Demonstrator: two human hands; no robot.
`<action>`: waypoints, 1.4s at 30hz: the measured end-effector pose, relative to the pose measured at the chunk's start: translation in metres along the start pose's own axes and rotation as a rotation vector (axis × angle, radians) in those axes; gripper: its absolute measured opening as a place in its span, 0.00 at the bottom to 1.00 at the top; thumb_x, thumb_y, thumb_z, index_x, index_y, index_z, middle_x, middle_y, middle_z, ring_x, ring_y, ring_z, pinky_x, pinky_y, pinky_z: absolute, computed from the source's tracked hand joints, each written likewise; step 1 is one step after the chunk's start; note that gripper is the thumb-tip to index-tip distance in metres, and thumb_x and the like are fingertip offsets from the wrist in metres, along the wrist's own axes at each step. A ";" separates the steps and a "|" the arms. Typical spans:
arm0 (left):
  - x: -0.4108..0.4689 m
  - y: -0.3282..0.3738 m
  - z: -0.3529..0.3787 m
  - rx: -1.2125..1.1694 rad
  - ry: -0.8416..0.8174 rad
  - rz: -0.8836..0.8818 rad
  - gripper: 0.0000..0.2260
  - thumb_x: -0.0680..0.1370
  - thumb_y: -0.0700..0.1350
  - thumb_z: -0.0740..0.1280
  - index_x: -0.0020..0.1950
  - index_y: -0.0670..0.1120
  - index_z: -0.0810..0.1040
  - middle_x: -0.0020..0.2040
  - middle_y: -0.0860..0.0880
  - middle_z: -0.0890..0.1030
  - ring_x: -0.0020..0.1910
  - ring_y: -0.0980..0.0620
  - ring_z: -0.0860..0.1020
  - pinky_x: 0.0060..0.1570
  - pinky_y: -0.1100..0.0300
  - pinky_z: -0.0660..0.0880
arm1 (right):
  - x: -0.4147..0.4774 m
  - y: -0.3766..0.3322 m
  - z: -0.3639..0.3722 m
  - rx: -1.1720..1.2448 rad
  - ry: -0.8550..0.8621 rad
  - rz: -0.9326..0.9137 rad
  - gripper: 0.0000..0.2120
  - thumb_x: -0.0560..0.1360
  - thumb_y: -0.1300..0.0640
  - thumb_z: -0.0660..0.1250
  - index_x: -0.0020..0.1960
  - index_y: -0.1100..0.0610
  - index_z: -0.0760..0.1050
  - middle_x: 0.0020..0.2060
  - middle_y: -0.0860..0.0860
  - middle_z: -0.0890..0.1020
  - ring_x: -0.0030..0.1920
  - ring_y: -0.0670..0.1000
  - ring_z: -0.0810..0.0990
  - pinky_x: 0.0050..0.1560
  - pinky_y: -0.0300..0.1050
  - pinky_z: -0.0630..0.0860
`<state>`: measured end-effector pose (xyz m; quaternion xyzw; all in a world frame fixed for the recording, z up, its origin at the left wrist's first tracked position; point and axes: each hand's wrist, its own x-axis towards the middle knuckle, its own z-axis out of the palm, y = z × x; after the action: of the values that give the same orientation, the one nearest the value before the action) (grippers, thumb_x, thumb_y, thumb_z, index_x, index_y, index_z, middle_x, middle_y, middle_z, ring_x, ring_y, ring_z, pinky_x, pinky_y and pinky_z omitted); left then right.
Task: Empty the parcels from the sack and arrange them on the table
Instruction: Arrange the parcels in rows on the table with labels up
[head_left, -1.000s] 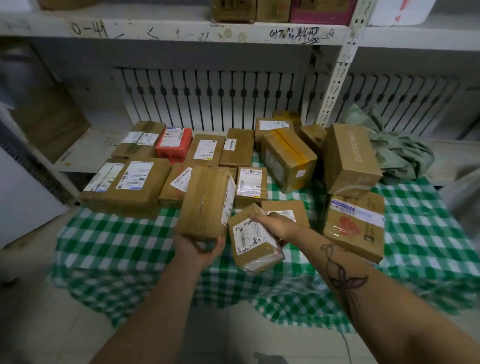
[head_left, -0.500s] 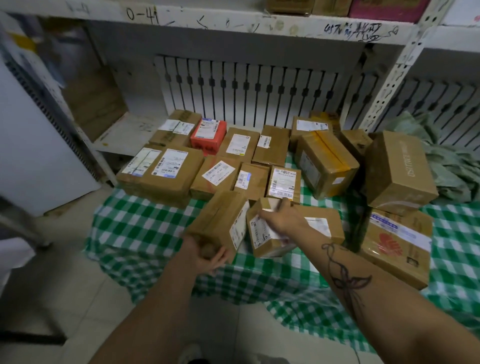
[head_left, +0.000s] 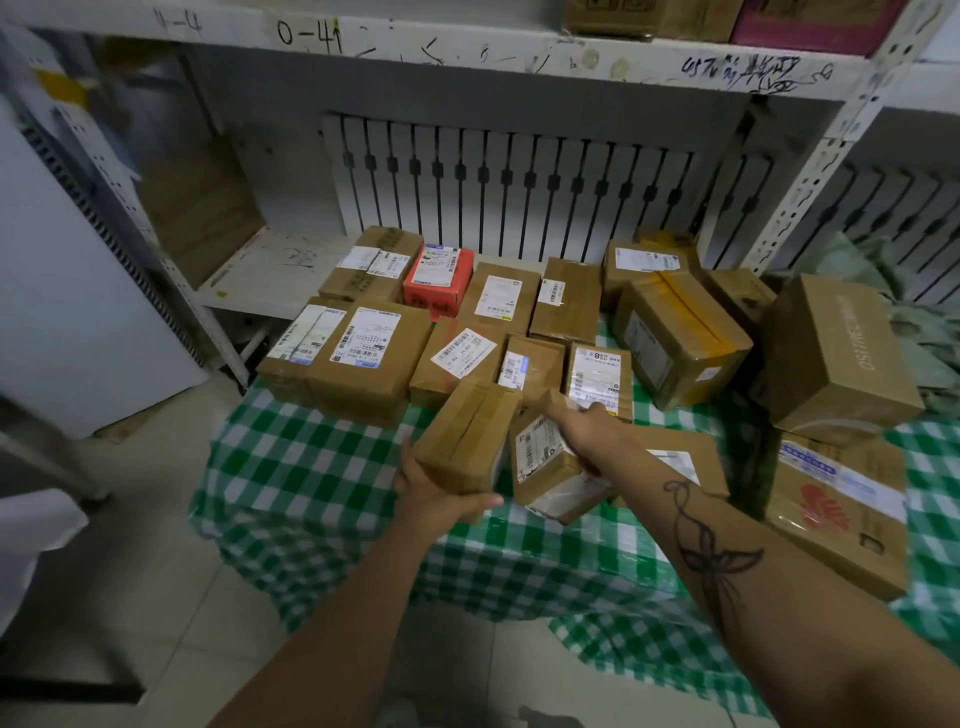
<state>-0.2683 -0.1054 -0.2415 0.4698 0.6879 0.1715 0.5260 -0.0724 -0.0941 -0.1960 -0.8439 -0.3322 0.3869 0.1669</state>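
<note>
The left hand (head_left: 434, 493) cups the near end of a long brown box (head_left: 467, 431), thumb under the near edge and fingers curled up its left side. The box's long axis runs away from the person and a little to the right, with a tape strip along its top. Its far end points at the middle row of parcels, and I cannot tell whether that end rests on the cloth.

Just beside it on the right, the right hand (head_left: 584, 423) grips a small labelled box (head_left: 545, 462) from above. This box is tilted, label facing up and left, in front of a flat box (head_left: 706, 452). Both held boxes are over the near-middle of the table (head_left: 311, 467) — green checked cloth.

Behind stand rows of parcels, a red parcel (head_left: 439, 280) among them. A yellow-taped box (head_left: 680, 338) and a tall carton (head_left: 836, 353) crowd the right — the crumpled green sack (head_left: 914, 332) lies beyond.
</note>
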 end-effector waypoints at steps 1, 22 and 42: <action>0.001 -0.002 0.001 0.133 0.092 0.055 0.64 0.55 0.56 0.81 0.75 0.57 0.36 0.77 0.45 0.48 0.75 0.40 0.54 0.69 0.40 0.59 | 0.000 -0.001 0.000 0.001 -0.002 0.007 0.49 0.64 0.25 0.58 0.72 0.59 0.59 0.61 0.59 0.77 0.53 0.60 0.79 0.56 0.55 0.78; 0.012 -0.037 -0.053 -0.878 0.169 -0.056 0.23 0.78 0.45 0.63 0.72 0.47 0.62 0.63 0.44 0.70 0.64 0.39 0.71 0.61 0.42 0.71 | -0.014 -0.040 0.044 0.288 -0.060 -0.078 0.29 0.77 0.41 0.54 0.72 0.56 0.58 0.61 0.58 0.75 0.58 0.61 0.75 0.58 0.51 0.71; 0.005 -0.083 -0.122 -1.309 0.399 0.004 0.25 0.80 0.58 0.49 0.71 0.46 0.68 0.62 0.43 0.75 0.60 0.42 0.74 0.56 0.49 0.73 | -0.004 -0.071 0.081 0.829 -0.594 -0.064 0.12 0.78 0.50 0.61 0.45 0.58 0.77 0.30 0.53 0.85 0.27 0.50 0.83 0.30 0.38 0.78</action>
<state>-0.4147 -0.1114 -0.2580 0.0157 0.5256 0.6363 0.5644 -0.1670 -0.0434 -0.2077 -0.5498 -0.2097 0.7041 0.3976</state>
